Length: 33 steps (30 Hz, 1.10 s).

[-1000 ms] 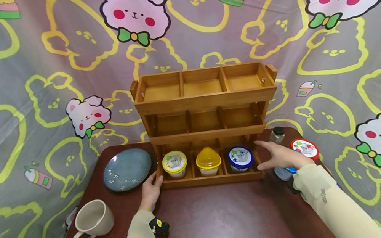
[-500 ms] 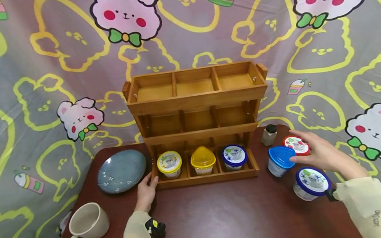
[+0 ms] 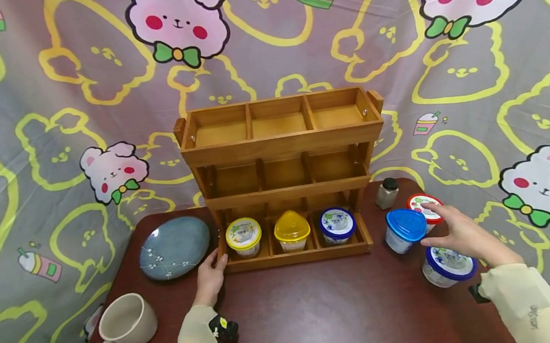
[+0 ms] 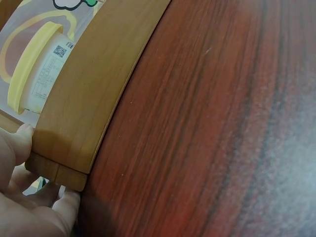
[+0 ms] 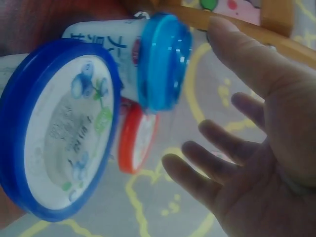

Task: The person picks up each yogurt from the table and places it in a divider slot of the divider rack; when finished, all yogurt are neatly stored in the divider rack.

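Note:
A three-tier wooden rack (image 3: 282, 144) stands against the back of the table. My left hand (image 3: 211, 280) grips its lower left corner, thumb on one side of the end board (image 4: 91, 94) and fingers on the other. Its bottom tier holds a yellow-lidded tub (image 3: 243, 235), a tub with a domed yellow lid (image 3: 292, 229) and a blue-lidded tub (image 3: 337, 224). On the right, my right hand (image 3: 465, 236) hovers with spread fingers around the light-blue-lidded tub (image 3: 406, 227), holding nothing. A red-lidded tub (image 3: 419, 202) and a dark-blue-lidded tub (image 5: 69, 128) stand close by.
A blue-grey plate (image 3: 175, 247) lies left of the rack, with a beige mug (image 3: 127, 321) nearer the front. A small black-capped jar (image 3: 387, 194) stands right of the rack. Cartoon-print cloth (image 3: 262, 40) hangs behind and beside the table (image 3: 308, 312).
My right hand has moved from the rack's right end out to the tubs on the right. My left hand keeps its grip on the corner. The head view has shifted slightly.

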Each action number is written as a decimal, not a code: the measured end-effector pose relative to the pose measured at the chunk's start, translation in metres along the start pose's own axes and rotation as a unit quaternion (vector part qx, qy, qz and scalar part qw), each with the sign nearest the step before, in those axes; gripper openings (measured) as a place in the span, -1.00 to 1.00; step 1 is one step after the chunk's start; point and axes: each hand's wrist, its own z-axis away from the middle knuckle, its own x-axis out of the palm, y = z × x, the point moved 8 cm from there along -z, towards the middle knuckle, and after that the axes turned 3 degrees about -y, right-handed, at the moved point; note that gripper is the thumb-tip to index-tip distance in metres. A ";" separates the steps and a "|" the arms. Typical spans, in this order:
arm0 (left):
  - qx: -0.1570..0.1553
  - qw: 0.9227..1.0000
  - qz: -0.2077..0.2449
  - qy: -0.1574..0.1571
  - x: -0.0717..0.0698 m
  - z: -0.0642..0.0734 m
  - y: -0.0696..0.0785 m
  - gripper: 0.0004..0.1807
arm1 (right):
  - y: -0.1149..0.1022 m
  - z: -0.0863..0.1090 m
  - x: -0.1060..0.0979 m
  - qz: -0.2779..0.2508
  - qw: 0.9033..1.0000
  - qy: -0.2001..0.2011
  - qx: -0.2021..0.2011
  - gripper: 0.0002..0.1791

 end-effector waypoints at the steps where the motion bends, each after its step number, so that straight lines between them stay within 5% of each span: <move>1: 0.000 1.000 -0.001 0.001 0.000 0.000 0.000 -0.42 | 0.001 -0.002 0.002 0.001 1.000 -0.001 -0.001 0.08; 13: -0.004 1.000 -0.004 0.002 -0.001 -0.002 -0.002 -0.41 | -0.006 -0.037 0.016 0.038 0.994 -0.039 -0.094 0.14; 22: -0.008 1.000 -0.005 0.001 0.000 -0.002 -0.004 -0.40 | -0.002 -0.054 0.034 0.079 0.991 -0.097 -0.037 0.19; 33: -0.005 1.000 0.001 0.004 0.000 -0.004 -0.004 -0.41 | -0.009 -0.064 0.047 0.052 0.995 -0.083 -0.034 0.16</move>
